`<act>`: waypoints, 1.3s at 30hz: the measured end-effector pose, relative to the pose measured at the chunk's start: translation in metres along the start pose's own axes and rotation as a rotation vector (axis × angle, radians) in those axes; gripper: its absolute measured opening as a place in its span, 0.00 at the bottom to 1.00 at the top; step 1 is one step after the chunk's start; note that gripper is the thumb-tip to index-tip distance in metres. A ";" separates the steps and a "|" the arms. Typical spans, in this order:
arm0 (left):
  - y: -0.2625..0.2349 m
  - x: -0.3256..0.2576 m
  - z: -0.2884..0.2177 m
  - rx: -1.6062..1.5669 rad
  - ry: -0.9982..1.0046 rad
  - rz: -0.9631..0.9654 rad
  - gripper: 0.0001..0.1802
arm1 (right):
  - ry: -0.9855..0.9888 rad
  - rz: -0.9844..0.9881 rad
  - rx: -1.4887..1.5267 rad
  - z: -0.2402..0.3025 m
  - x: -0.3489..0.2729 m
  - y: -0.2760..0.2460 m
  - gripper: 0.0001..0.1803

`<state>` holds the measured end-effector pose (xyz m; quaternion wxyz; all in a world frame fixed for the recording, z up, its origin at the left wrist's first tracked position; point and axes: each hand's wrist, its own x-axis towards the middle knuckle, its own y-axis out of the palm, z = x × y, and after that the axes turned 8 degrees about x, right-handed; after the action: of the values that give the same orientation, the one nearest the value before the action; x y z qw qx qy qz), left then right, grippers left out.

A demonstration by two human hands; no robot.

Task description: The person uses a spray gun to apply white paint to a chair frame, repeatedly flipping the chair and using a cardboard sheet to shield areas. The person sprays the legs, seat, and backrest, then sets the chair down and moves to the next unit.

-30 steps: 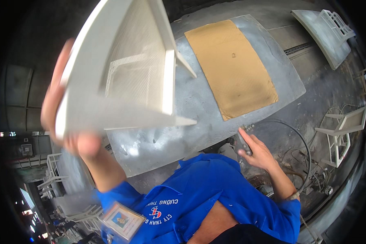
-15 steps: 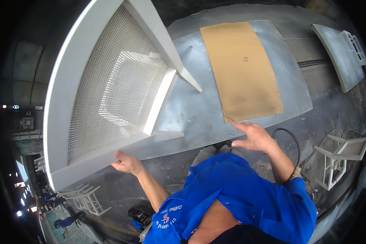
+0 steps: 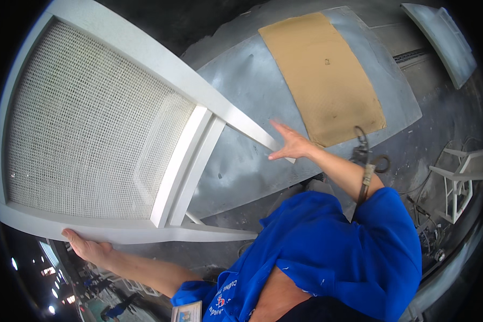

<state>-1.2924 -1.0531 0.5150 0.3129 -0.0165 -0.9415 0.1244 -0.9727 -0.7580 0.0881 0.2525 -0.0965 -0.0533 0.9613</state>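
A white chair (image 3: 180,166) is held tilted across the left half of the view, with its woven mesh panel (image 3: 96,123) turned to the camera and its legs pointed toward the right. The near side rail (image 3: 121,235) is gripped by the left hand (image 3: 88,249); the thumb is laid along the outer edge, and the remaining fingers are mostly hidden by the frame. The right hand (image 3: 292,142) is opened wide, thumb and fingers spread apart, just beside the tip of the far leg (image 3: 252,131); nothing is seen gripped in it, and whether the leg is touched cannot be told.

Beyond the legs, a grey tabletop (image 3: 241,96) is partly covered by a sheet of brown cardboard (image 3: 322,80). Near the right forearm, a dark hooked object (image 3: 361,153) is seen, too blurred to be identified. A blue shirt (image 3: 338,257) is worn by the person. At the far right, another white frame (image 3: 459,177) is placed, and a grey panel (image 3: 443,43) is seen above it.
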 end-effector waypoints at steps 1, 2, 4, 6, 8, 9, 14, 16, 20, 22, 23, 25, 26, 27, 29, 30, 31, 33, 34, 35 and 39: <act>-0.001 0.002 0.002 -0.013 0.000 0.021 0.45 | -0.051 -0.007 0.001 0.000 0.010 0.009 0.64; -0.001 0.003 0.005 0.014 -0.001 0.003 0.45 | 0.003 0.026 0.044 -0.001 0.015 0.016 0.61; -0.002 0.007 0.009 0.038 0.028 0.011 0.45 | 0.028 0.088 0.176 -0.002 0.028 0.028 0.55; -0.002 0.012 0.009 0.114 0.058 0.016 0.45 | 0.082 0.016 0.072 -0.002 0.040 0.041 0.48; 0.001 0.020 0.008 0.170 0.107 0.048 0.45 | 0.073 -0.030 0.023 -0.001 0.046 0.051 0.43; 0.003 0.023 0.009 0.193 0.125 0.067 0.45 | 0.076 -0.038 -0.003 -0.002 0.046 0.055 0.41; 0.019 0.032 0.007 0.211 0.163 0.180 0.45 | 0.122 -0.129 0.019 0.005 0.019 0.053 0.37; 0.025 0.038 0.010 0.237 0.154 0.164 0.40 | 0.152 -0.162 0.060 0.013 0.004 0.043 0.36; 0.029 0.064 0.035 0.185 0.055 0.185 0.41 | 0.138 -0.206 -0.017 0.043 -0.027 0.030 0.36; 0.028 0.083 0.053 0.143 -0.017 0.190 0.39 | 0.199 -0.221 -0.080 0.060 -0.049 0.025 0.36; 0.027 0.092 0.063 0.108 -0.040 0.191 0.38 | 0.189 -0.229 -0.108 0.068 -0.062 0.025 0.36; 0.027 0.112 0.086 -0.070 -0.098 0.281 0.36 | 0.135 -0.251 -0.129 0.080 -0.083 0.023 0.34; 0.029 0.122 0.098 -0.074 -0.082 0.275 0.35 | 0.096 -0.256 -0.148 0.087 -0.093 0.019 0.33; 0.033 0.132 0.116 -0.134 -0.159 0.252 0.34 | 0.095 -0.276 -0.188 0.094 -0.101 0.018 0.33; 0.040 0.145 0.136 -0.065 -0.183 0.320 0.33 | 0.082 -0.318 -0.256 0.118 -0.134 0.006 0.33; 0.052 0.152 0.149 -0.029 -0.121 0.319 0.34 | 0.150 -0.302 -0.202 0.130 -0.149 -0.001 0.33; 0.062 0.155 0.163 -0.033 -0.125 0.316 0.34 | 0.213 -0.290 -0.118 0.144 -0.166 0.000 0.34; 0.081 0.156 0.197 -0.017 -0.296 0.421 0.36 | 0.358 -0.251 -0.170 0.168 -0.187 0.010 0.36; 0.094 0.154 0.205 -0.052 -0.340 0.432 0.37 | 0.413 -0.235 -0.206 0.186 -0.200 0.012 0.37; 0.105 0.145 0.223 -0.105 -0.401 0.474 0.37 | 0.473 -0.208 -0.255 0.196 -0.207 0.022 0.38; 0.148 0.122 0.262 -0.083 -0.486 0.511 0.38 | 0.514 -0.307 -0.211 0.224 -0.210 0.055 0.33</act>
<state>-1.5531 -0.9554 0.3475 0.0377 -0.2344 -0.9580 0.1606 -0.8673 -0.9218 0.3318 0.3884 -0.3528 -0.1011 0.8452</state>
